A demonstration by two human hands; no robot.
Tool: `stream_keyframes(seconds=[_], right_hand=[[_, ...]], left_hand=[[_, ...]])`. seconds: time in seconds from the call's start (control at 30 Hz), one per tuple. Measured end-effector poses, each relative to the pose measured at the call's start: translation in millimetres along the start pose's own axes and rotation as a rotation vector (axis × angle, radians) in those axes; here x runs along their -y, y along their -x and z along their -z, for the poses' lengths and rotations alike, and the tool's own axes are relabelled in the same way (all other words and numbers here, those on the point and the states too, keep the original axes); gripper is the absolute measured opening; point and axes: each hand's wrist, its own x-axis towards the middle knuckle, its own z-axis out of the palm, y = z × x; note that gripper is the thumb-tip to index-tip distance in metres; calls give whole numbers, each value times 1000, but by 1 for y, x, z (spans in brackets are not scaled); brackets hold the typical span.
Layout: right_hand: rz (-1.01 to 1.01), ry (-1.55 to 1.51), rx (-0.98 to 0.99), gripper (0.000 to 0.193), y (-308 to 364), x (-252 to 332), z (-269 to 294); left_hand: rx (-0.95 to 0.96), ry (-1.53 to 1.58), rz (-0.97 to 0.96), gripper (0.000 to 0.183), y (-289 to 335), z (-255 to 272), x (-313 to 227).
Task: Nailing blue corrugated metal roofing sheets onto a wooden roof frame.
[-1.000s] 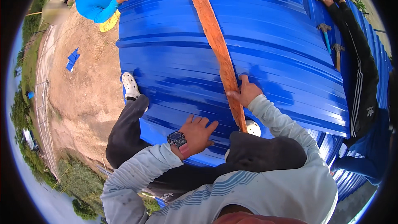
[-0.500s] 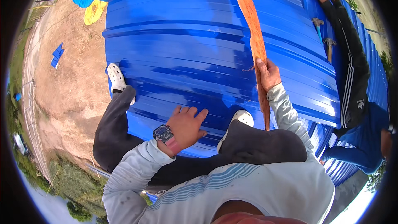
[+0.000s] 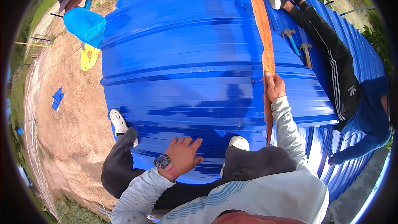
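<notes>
My left hand (image 3: 183,154) lies open, palm down with fingers spread, on the glossy blue corrugated metal roofing sheet (image 3: 186,66) just ahead of my knees. My right hand (image 3: 274,87) is closed around the long, narrow orange wooden plank (image 3: 262,25), which lies along the sheet's right edge and runs away from me. Two hammers (image 3: 297,45) lie just beyond it, beside another person's dark-trousered leg (image 3: 327,54)

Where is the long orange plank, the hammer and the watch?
plank (image 3: 261,25), head view, on its upper middle.
hammer (image 3: 290,39), head view, on its blue handle.
watch (image 3: 162,161), head view, on its face.
</notes>
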Motion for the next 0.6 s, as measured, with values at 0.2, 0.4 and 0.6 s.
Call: stream_keyframes(seconds=[0.2,0.4,0.6], right_hand=[[-10,-8,-31,53,8,-3,4],[153,-118,-34,48,14,8,6],[425,-207,-36,50,23,53,8]], left_hand=[[25,-36,-24,62,-12,5,0],[54,7,40,62,-13,5,5],[-172,118,113,69,-27,22,16]])
